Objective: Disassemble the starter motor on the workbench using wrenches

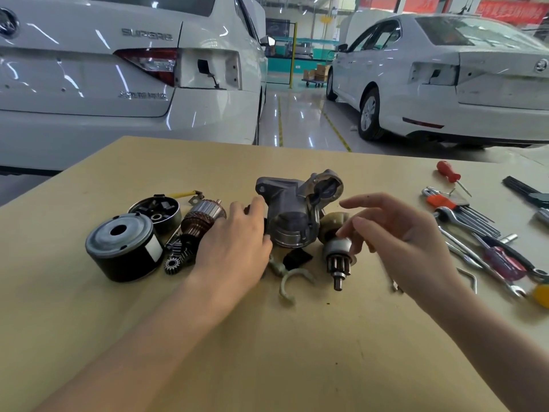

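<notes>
Hands (234,248) apart, starter housing (292,212) between, on workbench (267,352)

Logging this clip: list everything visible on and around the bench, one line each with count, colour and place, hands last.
workbench: one, tan, foreground
motor casing: one, black with grey cap, bench left
brush holder cup: one, grey, behind the casing
armature: one, copper and silver, left of centre
small gears: at least two, dark steel, beside the casing
drive housing: one, grey aluminium, centre
pinion drive: one, steel, right of housing
shift fork: one, pale, front of housing
wrenches and hex keys: several, steel, bench right
red-handled screwdriver: one, far right
cars: two, white, behind
left hand: beside the housing, fingers relaxed
right hand: over the pinion drive, fingers spread
</notes>
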Tool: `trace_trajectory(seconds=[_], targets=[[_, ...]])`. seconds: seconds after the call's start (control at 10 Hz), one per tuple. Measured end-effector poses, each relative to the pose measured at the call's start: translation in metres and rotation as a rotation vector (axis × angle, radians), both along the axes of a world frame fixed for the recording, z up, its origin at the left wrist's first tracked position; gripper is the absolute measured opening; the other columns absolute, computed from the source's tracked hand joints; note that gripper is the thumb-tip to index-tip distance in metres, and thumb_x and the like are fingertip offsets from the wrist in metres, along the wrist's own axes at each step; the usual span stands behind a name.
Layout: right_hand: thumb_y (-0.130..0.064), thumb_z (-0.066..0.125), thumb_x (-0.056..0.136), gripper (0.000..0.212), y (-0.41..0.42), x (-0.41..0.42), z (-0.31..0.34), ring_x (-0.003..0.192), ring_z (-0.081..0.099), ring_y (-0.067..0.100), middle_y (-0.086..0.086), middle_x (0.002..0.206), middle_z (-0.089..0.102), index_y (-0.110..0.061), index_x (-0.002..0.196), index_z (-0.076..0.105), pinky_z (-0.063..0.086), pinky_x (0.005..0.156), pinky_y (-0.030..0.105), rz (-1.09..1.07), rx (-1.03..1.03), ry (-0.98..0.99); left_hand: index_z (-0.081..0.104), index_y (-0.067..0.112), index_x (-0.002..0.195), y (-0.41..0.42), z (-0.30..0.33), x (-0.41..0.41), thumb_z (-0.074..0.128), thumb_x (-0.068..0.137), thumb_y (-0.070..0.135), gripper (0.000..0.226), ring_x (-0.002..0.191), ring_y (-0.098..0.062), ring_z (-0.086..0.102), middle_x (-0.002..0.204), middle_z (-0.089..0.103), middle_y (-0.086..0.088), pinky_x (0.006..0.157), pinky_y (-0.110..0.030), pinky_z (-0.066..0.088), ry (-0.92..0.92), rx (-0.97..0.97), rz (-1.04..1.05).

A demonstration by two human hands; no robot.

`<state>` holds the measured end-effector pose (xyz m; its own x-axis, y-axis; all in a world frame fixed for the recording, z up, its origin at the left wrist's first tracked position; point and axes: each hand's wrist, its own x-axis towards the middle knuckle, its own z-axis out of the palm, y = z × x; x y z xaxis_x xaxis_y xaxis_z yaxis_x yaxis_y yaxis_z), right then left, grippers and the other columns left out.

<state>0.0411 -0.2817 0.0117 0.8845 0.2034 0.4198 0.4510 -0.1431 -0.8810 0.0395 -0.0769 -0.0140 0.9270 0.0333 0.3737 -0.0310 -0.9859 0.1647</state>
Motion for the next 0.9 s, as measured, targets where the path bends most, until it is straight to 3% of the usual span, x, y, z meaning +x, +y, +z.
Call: trace_trajectory(seconds=[0.1, 0.2, 0.3, 0.4, 0.5, 0.6, 0.7, 0.8, 0.9], targets=[[0.005, 0.053, 0.090, 0.027, -0.001, 0.002, -0.001, 0.058, 0.062, 0.014, 0.008, 0.072, 0.070, -0.018, 0.096, 0.068, 0.044, 0.056, 0.013, -0.007, -0.033, -0.008, 0.033, 0.020, 0.130, -0.002, 0.002, -0.002, 0.046, 0.098, 0.039, 0.039, 0.099, -0.028, 0.058, 0.117, 0.044, -0.006, 0.061, -0.028, 0.035, 0.009, 0.056, -0.006], [0.004, 0.054, 0.091, 0.028, -0.001, 0.002, -0.003, 0.059, 0.062, 0.015, 0.006, 0.072, 0.070, -0.019, 0.096, 0.068, 0.045, 0.058, 0.015, -0.015, -0.064, -0.020, 0.037, 0.022, 0.125, 0.002, 0.008, -0.009, 0.053, 0.092, 0.053, 0.047, 0.099, -0.029, 0.059, 0.109, 0.042, -0.004, 0.063, -0.029, 0.035, 0.077, 0.054, -0.003], [0.005, 0.053, 0.090, 0.028, -0.002, 0.004, -0.004, 0.059, 0.061, 0.015, 0.007, 0.072, 0.070, -0.018, 0.096, 0.069, 0.045, 0.058, 0.014, -0.022, -0.058, -0.021, 0.047, 0.027, 0.124, 0.011, 0.019, -0.018, 0.066, 0.081, 0.054, 0.054, 0.100, -0.027, 0.058, 0.108, 0.047, -0.002, 0.069, -0.031, 0.042, 0.159, 0.052, -0.012], [0.007, 0.052, 0.090, 0.029, -0.002, 0.005, -0.003, 0.058, 0.061, 0.014, 0.009, 0.072, 0.070, -0.016, 0.094, 0.070, 0.043, 0.056, 0.012, -0.020, -0.028, 0.002, 0.062, 0.023, 0.120, 0.018, 0.028, -0.017, 0.073, 0.081, 0.040, 0.043, 0.102, -0.026, 0.059, 0.106, 0.060, -0.004, 0.083, -0.036, 0.049, 0.145, 0.043, -0.015], [0.007, 0.051, 0.090, 0.029, -0.002, 0.006, -0.003, 0.057, 0.060, 0.013, 0.008, 0.072, 0.070, -0.015, 0.093, 0.070, 0.044, 0.055, 0.012, -0.024, -0.052, 0.015, 0.067, 0.017, 0.116, 0.017, 0.028, -0.013, 0.070, 0.085, 0.037, 0.037, 0.103, -0.028, 0.061, 0.106, 0.066, -0.009, 0.084, -0.037, 0.050, 0.132, -0.006, 0.021], [0.007, 0.051, 0.090, 0.028, -0.003, 0.007, -0.006, 0.056, 0.059, 0.012, 0.007, 0.071, 0.070, -0.015, 0.093, 0.069, 0.043, 0.053, 0.012, -0.029, -0.060, 0.014, 0.065, 0.017, 0.105, 0.017, 0.022, -0.008, 0.062, 0.091, 0.038, 0.026, 0.092, -0.028, 0.061, 0.091, 0.059, -0.005, 0.070, -0.034, 0.047, 0.086, 0.034, 0.022], [0.006, 0.051, 0.090, 0.028, -0.003, 0.009, -0.007, 0.057, 0.061, 0.012, 0.005, 0.072, 0.071, -0.016, 0.094, 0.069, 0.043, 0.054, 0.012, -0.040, -0.096, 0.000, 0.061, 0.020, 0.113, 0.016, 0.020, -0.007, 0.058, 0.092, 0.043, 0.031, 0.094, -0.026, 0.058, 0.092, 0.047, -0.002, 0.067, -0.031, 0.041, 0.059, 0.067, 0.017], [0.004, 0.053, 0.090, 0.028, -0.003, 0.008, -0.010, 0.065, 0.064, 0.015, 0.003, 0.074, 0.071, -0.019, 0.094, 0.068, 0.050, 0.062, 0.023, -0.092, -0.146, -0.039, 0.059, 0.019, 0.118, 0.013, 0.025, -0.012, 0.057, 0.091, 0.046, 0.038, 0.101, -0.023, 0.055, 0.105, 0.051, -0.003, 0.068, -0.028, 0.036, -0.067, 0.077, 0.022], [0.004, 0.057, 0.087, 0.029, -0.007, -0.004, -0.013, 0.076, 0.064, 0.018, -0.005, 0.078, 0.070, -0.023, 0.091, 0.068, 0.049, 0.070, 0.036, -0.210, -0.203, -0.071, 0.064, 0.011, 0.085, 0.010, 0.028, -0.030, 0.058, 0.089, 0.027, 0.018, 0.070, -0.017, 0.053, 0.080, 0.055, -0.003, 0.056, -0.026, 0.036, -0.350, 0.059, -0.290]])
